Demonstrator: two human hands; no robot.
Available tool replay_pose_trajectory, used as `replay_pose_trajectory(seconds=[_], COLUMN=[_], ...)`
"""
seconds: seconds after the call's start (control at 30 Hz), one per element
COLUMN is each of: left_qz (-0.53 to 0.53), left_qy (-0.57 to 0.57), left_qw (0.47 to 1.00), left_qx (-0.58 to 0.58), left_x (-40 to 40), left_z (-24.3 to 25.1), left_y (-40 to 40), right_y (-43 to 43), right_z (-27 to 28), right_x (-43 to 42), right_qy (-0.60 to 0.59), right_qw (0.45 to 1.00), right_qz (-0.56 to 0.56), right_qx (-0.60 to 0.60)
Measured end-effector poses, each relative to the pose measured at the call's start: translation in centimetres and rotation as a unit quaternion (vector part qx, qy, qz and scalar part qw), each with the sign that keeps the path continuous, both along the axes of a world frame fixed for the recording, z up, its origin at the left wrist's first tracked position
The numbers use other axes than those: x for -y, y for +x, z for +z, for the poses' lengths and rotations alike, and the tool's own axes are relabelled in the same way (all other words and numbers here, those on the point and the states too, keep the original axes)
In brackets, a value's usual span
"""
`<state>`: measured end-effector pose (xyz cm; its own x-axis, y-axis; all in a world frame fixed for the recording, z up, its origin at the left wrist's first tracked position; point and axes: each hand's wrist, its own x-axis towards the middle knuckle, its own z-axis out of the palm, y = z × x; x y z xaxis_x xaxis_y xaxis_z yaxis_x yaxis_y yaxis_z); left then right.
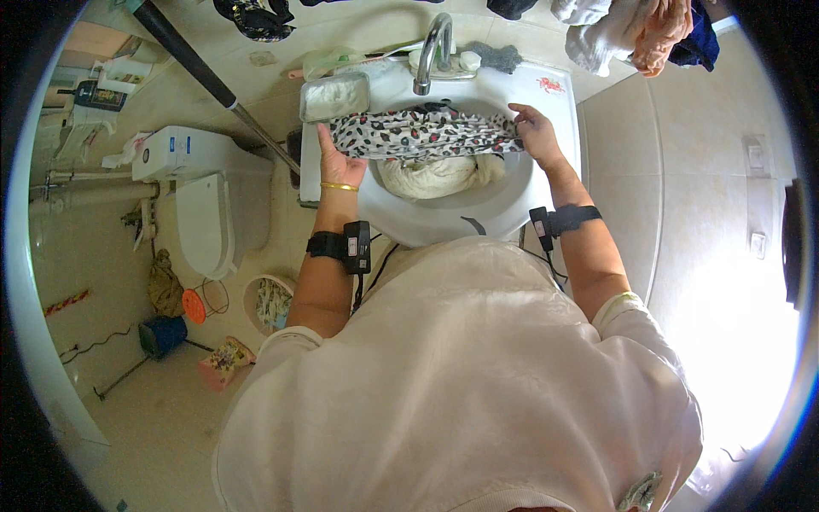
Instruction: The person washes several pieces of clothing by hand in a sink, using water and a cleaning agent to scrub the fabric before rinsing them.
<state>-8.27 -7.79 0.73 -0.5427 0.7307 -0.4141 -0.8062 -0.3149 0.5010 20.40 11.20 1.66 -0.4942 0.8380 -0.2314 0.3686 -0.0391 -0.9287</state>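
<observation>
A white patterned cloth (422, 136) with black and red spots is stretched sideways over the white washbasin (448, 221). My left hand (340, 160) grips its left end near the basin's left rim, thumb up and a gold bangle on the wrist. Its right end is pinched in my right hand (539, 137), with the index finger pointing out to the left. Beneath the spotted cloth, a bundled cream cloth (441, 177) lies in the bowl. Some dark fabric shows behind the spotted cloth, partly hidden. The curved chrome faucet (422, 83) stands just beyond it.
A clear plastic container of white contents (334, 97) rests on the basin's back left corner. Grey mesh (492, 57) lies right of the faucet. Clothes (614, 35) hang at upper right. A long pole (192, 61) leans on the left, near the toilet (205, 211) and a waste bin (272, 302).
</observation>
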Motion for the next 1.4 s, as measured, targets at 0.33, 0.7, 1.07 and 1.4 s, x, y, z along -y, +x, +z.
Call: replay_pose_trajectory(seconds=[0.33,0.7,1.07,1.4], left_qz=[-0.042,-0.056,-0.183,-0.241], left_qy=[0.054,-0.094,-0.066,-0.159], left_qw=[0.998,0.991,0.981,0.956], left_qx=[0.002,0.075,-0.022,0.047], left_x=[-0.5,-1.2,-3.7,-1.7], left_z=[0.8,-2.2,-2.8,-1.0], left_y=[-1.6,0.9,4.7,5.8], right_y=[-0.3,1.2,-2.9,-2.9], right_z=[-1.5,-0.7,-2.1,-2.6], right_x=[0.0,-0.7,4.1,-1.1], right_qy=[0.027,-0.431,0.343,-0.115], right_qw=[0.903,0.827,0.806,0.980], right_qz=[0.320,-0.118,0.235,0.099], right_qx=[0.284,-0.341,0.421,0.124])
